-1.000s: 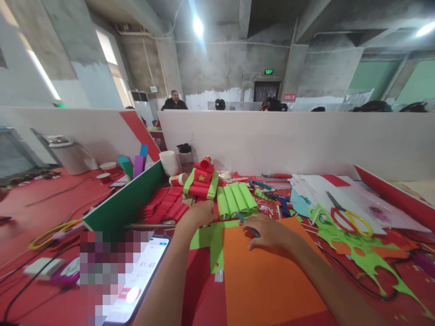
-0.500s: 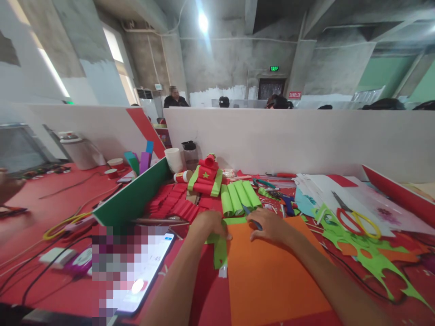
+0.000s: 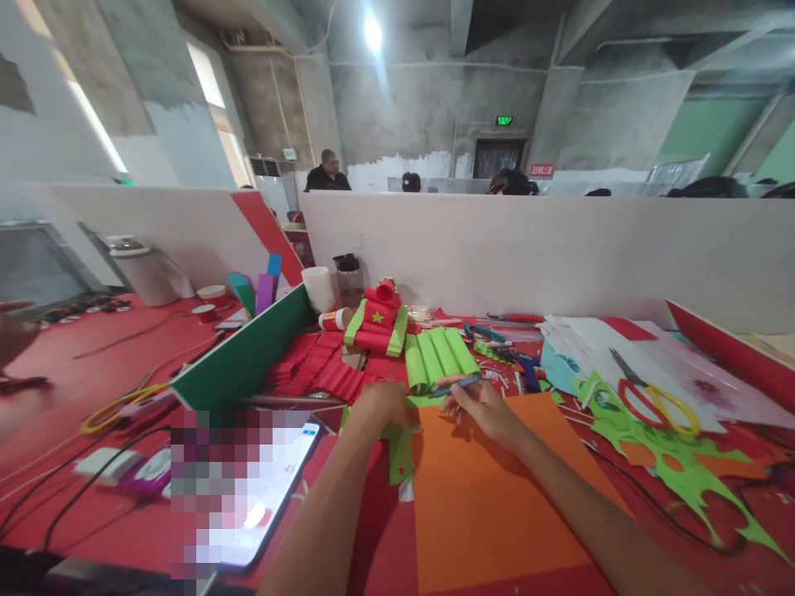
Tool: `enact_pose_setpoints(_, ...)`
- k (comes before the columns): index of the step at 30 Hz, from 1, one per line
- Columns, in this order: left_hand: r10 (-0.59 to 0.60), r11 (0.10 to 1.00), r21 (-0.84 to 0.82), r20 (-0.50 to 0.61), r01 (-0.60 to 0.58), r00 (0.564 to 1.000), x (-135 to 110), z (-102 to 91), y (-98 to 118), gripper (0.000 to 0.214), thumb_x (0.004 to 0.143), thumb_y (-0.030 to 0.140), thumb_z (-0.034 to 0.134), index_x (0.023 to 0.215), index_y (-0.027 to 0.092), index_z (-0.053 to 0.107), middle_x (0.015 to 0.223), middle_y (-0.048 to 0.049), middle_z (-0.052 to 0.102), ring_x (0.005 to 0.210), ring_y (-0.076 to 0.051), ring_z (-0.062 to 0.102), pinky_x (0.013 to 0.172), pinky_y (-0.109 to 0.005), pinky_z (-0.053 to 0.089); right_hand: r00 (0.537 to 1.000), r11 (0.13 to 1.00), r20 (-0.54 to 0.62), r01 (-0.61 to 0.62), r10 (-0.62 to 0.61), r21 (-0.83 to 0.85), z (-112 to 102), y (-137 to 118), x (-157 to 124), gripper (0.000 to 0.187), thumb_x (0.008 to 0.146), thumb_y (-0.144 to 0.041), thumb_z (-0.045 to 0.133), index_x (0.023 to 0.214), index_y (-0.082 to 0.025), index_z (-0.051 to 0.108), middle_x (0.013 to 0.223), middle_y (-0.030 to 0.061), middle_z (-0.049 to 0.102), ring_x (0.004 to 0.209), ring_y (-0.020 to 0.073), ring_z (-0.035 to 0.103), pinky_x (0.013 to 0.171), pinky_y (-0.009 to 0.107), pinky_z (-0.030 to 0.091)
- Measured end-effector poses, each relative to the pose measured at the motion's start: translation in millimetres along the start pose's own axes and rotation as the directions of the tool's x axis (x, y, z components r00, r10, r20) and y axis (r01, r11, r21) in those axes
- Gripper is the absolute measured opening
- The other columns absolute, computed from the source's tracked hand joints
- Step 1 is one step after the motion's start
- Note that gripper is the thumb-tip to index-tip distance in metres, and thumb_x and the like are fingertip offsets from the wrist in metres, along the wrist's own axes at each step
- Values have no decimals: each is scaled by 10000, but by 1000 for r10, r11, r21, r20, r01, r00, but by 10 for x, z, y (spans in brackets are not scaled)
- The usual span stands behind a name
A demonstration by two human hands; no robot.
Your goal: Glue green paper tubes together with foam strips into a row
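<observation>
A large orange sheet [image 3: 490, 505] lies in front of me on the red table. My left hand [image 3: 388, 406] bends down at its top left corner, fingers together, pressing on a piece of light green paper [image 3: 401, 455] that sticks out beside the sheet. The left fingertips are partly hidden. Above the sheet's top edge, my right hand [image 3: 481, 407] is closed around a slim grey-blue pen-like tool [image 3: 456, 386], which now lies nearly level. Several rolled light green paper tubes [image 3: 438, 360] stand just beyond both hands.
A red paper model with a yellow star [image 3: 377, 319] and folded red strips [image 3: 316, 364] sit behind. Right are scissors [image 3: 652, 401] and cut green scraps [image 3: 671, 472]. A phone [image 3: 273, 497] and a green divider [image 3: 242, 352] stand left. Another person's hand [image 3: 16, 331] is at far left.
My right hand has turned and lifted slightly, swinging the tool from steeply tilted to nearly level. My left hand stays at the sheet's corner.
</observation>
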State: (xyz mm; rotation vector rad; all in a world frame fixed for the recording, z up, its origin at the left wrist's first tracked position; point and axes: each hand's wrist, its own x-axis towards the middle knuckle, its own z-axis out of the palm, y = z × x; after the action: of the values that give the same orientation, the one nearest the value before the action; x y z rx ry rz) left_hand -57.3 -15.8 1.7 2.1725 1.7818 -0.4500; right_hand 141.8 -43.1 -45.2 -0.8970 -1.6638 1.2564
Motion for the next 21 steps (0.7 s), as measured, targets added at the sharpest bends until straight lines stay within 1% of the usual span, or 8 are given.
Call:
enact_pose_setpoints(2,26,1000,3,-12,-26,1000,29,25,-25,606,548,601,736,1009,208,700,997,-115,734,883,-288,690,708,-293,518,994,999,-109,-24,27,28,76,102,51,460,842,-572,556,943,-137,664,749,67,678,587,133,601,501,238,488)
enact_pose_setpoints(4,58,998,-12,-12,-58,998,66,51,-60,562,551,599,730,954,208,709,929,-103,742,851,-283,692,684,-286,514,986,998,-160,-56,57,11,116,184,78,405,796,-528,635,866,-131,672,683,45,655,517,124,576,459,235,473)
enact_pose_setpoints(7,80,996,-45,-1,-80,997,113,74,-120,514,541,588,731,878,200,711,841,-91,739,780,-268,687,637,-278,502,982,995,-164,-94,89,-20,121,270,86,284,746,-427,701,796,-151,654,602,10,622,483,136,572,446,248,480)
enact_pose_setpoints(10,103,993,-55,9,-102,995,124,60,-168,477,544,578,728,812,184,707,780,-86,726,736,-258,674,601,-277,491,980,994,-173,-104,98,-22,99,337,76,206,749,-364,686,746,-172,610,589,-1,616,485,142,583,452,252,489)
enact_pose_setpoints(15,138,990,-34,54,-137,989,81,-8,-184,400,566,557,716,711,185,686,701,-58,694,688,-234,654,575,-270,479,980,994,-175,-100,90,-48,86,412,61,172,787,-344,632,747,-187,574,601,0,628,487,141,590,445,244,481)
enact_pose_setpoints(18,145,989,-29,59,-143,988,69,-26,-184,379,565,550,716,658,188,654,677,-50,684,674,-224,645,554,-260,465,983,993,-160,-105,95,-58,91,410,57,165,784,-339,631,746,-189,575,595,-2,623,504,148,602,446,242,480)
enact_pose_setpoints(21,158,987,-34,55,-156,986,71,-25,-194,370,564,546,713,626,192,628,656,-43,672,657,-219,635,531,-259,448,984,990,-139,-122,112,-65,93,381,55,163,775,-336,635,743,-185,581,647,18,653,505,145,602,455,249,486)
